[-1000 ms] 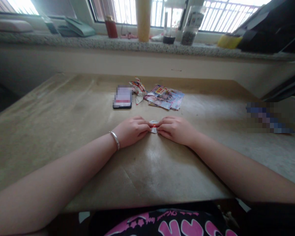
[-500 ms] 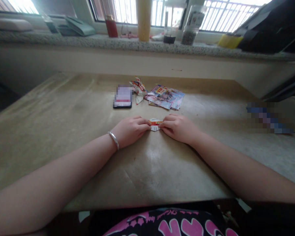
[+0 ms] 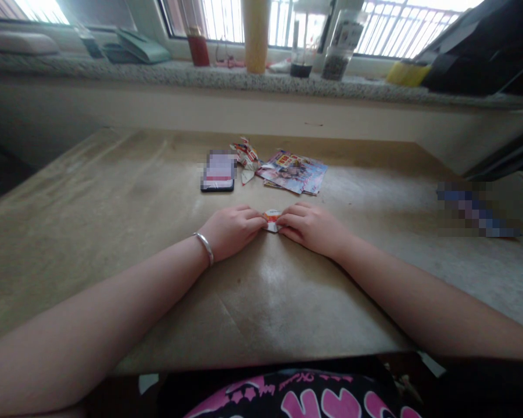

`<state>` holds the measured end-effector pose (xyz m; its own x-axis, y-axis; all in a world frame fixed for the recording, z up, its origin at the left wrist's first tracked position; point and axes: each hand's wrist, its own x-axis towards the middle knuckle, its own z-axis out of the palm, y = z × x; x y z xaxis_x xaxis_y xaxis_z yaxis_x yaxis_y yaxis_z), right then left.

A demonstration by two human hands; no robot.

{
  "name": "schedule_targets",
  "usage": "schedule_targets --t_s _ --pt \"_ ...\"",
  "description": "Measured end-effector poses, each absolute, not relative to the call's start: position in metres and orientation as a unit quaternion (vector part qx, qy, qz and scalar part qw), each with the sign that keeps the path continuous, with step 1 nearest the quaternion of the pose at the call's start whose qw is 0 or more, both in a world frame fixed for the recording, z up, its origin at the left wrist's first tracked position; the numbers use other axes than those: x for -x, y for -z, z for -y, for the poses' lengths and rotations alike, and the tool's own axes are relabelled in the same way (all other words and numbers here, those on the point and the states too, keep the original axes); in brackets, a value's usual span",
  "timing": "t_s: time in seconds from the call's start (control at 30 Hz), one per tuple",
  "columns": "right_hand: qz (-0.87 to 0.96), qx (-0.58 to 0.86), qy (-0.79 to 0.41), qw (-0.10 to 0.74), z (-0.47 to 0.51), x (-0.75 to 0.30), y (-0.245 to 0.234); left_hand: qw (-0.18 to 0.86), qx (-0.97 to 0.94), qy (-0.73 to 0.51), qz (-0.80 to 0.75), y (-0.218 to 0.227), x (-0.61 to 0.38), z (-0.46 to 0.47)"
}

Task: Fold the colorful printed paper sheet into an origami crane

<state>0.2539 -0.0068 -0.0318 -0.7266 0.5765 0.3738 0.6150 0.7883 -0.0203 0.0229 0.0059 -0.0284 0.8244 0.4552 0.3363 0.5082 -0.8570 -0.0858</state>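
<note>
A small folded piece of printed paper point(image 3: 271, 220), white with red and orange marks, lies on the brown table point(image 3: 113, 191) between my hands. My left hand point(image 3: 230, 231), with a silver bracelet on the wrist, pinches its left side with curled fingers. My right hand point(image 3: 311, 227) pinches its right side the same way. Both hands rest on the table and cover most of the paper.
Beyond my hands lie a phone point(image 3: 218, 172), a crumpled printed paper point(image 3: 245, 155) and a stack of colourful printed sheets point(image 3: 293, 172). A blurred blue object point(image 3: 475, 209) is at the right. The stone sill point(image 3: 226, 78) behind holds bottles, jars and a yellow cylinder point(image 3: 255, 35).
My fingers drew apart half a second ago, showing more of the folded paper, and have closed in on it again. The arms have barely shifted.
</note>
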Motion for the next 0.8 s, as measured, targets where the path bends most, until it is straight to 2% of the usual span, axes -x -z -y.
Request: schedule_targets --t_s 0.53,0.8 --pt "0.924 0.336 0.083 0.163 0.012 -0.243 0.031 0.084 0.95 0.145 0.263 0.027 -0.025 -0.004" --pt "0.887 0.4 -0.046 0.227 0.008 -0.24 0.035 0.058 0.952 0.177 0.241 0.028 -0.023 -0.006"
